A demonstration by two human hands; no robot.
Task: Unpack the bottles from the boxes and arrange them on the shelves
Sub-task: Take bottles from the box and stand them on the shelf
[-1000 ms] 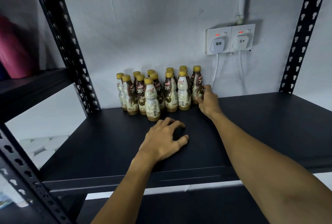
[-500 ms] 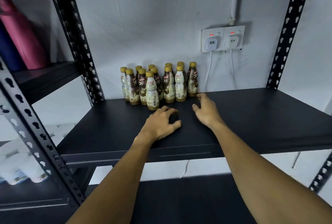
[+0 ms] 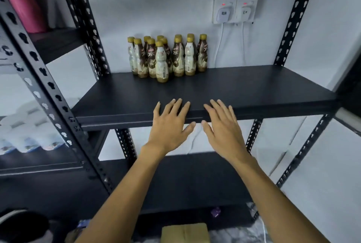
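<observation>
At my feet sits a tan cardboard box (image 3: 184, 232). Above it, my left hand (image 3: 169, 127) and right hand (image 3: 224, 131) hover empty at the front lip of the black metal shelf (image 3: 254, 90), fingers spread. I judge myself between loads; next comes a reach down for more. The gold-capped brown-and-cream plastic bottles (image 3: 162, 63) stand clustered at the shelf's back, labels reading "78°C", the brand name too blurred to read.

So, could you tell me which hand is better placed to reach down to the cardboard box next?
Left hand, marginally: like the right hand it is open and empty, but the box lies nearer it.
</observation>
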